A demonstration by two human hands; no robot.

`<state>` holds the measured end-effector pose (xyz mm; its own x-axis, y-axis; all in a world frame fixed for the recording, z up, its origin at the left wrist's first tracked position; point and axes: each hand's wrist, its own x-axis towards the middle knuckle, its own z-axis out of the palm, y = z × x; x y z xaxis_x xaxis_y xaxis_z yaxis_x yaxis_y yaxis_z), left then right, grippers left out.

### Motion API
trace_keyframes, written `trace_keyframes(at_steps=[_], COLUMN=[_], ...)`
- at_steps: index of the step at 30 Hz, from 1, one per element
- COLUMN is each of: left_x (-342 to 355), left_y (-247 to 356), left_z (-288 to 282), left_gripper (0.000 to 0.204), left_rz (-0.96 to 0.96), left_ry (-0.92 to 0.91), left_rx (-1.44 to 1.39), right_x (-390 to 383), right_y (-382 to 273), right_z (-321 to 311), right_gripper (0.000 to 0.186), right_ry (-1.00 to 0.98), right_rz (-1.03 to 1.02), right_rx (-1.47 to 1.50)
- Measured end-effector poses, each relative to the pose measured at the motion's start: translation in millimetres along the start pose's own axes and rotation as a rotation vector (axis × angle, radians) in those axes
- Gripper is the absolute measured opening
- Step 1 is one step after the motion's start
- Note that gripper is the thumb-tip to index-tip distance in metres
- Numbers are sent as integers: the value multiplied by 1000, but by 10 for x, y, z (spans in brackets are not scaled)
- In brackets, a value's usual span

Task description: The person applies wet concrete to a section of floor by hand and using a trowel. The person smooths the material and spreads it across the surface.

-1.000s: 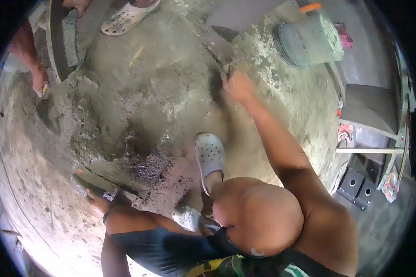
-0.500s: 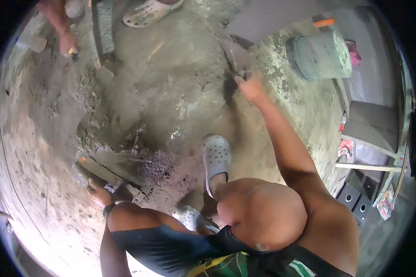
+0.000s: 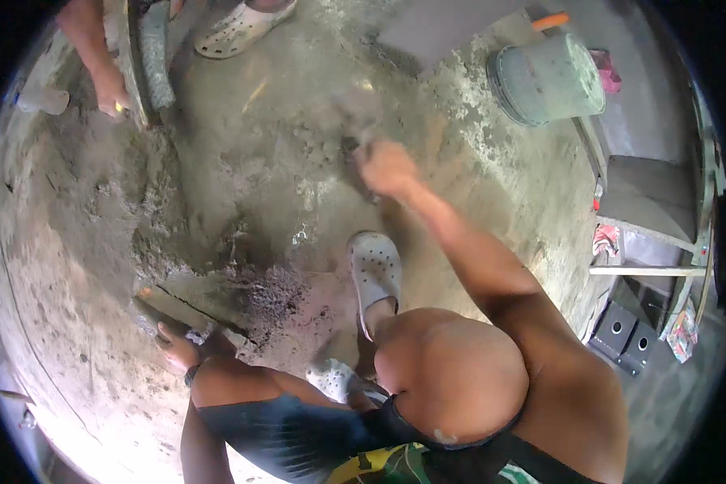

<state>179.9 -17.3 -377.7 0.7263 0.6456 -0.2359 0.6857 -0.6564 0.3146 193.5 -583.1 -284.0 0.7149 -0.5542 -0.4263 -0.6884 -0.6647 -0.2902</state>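
Observation:
My right hand is closed round the handle of a trowel, its blade smeared by motion over the wet grey cement ahead of my feet. At the lower left, beside my knee, my left hand grips the near edge of a short, cement-smeared board. A dark crumbly patch of mortar lies just right of that board.
At the far left another person's hand works beside a long, upright-tilted board. That person's clog stands on the cement. A clear bucket lies at the far right, near wooden shelving. My grey clog is planted centrally.
My right hand has swept left with the trowel across the cement. My left hand stays on the short board. The other person's hand has shifted slightly.

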Motion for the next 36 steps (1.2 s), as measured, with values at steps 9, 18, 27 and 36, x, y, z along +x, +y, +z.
trace_keyframes(at_steps=[9,18,27,36], left_x=[-42,-177,-16,-350], left_y=[6,155,46,340], left_z=[19,-16,-39,0], left_gripper=[78,84,74,71], left_rz=[43,-56,60,-26], left_ry=[14,33,49,57], left_rx=[51,-3,-70,-96], right_x=[1033,-15,243,529], right_y=[-151,-351,1176,1864], right_z=[47,121,-1169,522], right_gripper=[34,53,41,13], right_ry=[-162,-135,-53,105], right_rz=[-250,-402,-347,-501], right_rx=[-394,-101,-364,-519])
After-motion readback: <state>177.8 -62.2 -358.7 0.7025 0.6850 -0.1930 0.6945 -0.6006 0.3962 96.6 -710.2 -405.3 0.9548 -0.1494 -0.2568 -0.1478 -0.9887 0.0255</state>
